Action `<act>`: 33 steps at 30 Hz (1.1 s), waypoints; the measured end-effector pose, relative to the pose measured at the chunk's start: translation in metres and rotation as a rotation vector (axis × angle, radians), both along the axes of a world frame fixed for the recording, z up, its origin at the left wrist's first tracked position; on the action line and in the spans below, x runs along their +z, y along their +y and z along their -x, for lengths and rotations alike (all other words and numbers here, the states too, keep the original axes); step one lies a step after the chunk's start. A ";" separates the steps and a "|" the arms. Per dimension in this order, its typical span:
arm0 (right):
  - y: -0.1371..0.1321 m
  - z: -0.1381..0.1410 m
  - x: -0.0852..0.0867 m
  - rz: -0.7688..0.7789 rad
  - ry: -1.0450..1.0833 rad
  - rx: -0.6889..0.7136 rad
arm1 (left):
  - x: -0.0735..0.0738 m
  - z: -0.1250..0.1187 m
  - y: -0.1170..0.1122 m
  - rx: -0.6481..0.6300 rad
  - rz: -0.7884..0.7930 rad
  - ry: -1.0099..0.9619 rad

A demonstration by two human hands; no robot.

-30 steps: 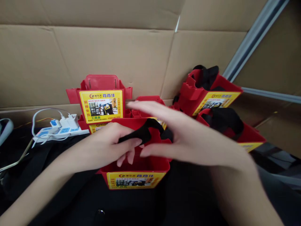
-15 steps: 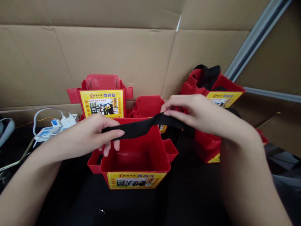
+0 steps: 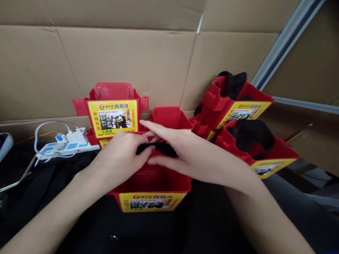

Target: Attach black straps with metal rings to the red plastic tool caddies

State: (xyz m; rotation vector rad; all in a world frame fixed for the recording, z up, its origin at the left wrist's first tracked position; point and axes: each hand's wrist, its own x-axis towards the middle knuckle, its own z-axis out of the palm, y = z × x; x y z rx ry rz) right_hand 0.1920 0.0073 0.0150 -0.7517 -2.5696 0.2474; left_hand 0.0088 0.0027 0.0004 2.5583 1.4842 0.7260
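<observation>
**Flat black fabric strap (image 3: pixel 165 149) above one open red plastic box (image 3: pixel 159 171)**

The strap spans the box's opening, at the frame's centre. The left hand (image 3: pixel 120 157) pinches it between thumb and fingers; the right hand (image 3: pixel 185 151) arches over its other end, its grip impossible to tell. Two red plastic boxes holding black straps (image 3: pixel 255 137) stand at right. Creased brown cardboard (image 3: pixel 122 63) fills the upper frame.

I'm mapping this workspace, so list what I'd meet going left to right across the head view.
White rectangular power strip, bare left hand, bare right hand, nearer yellow-labelled red plastic box with black strap inside, at right.
</observation>
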 end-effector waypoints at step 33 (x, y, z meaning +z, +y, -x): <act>0.112 -0.043 -0.036 0.403 0.100 0.207 | -0.021 0.027 0.020 -0.164 -0.214 0.325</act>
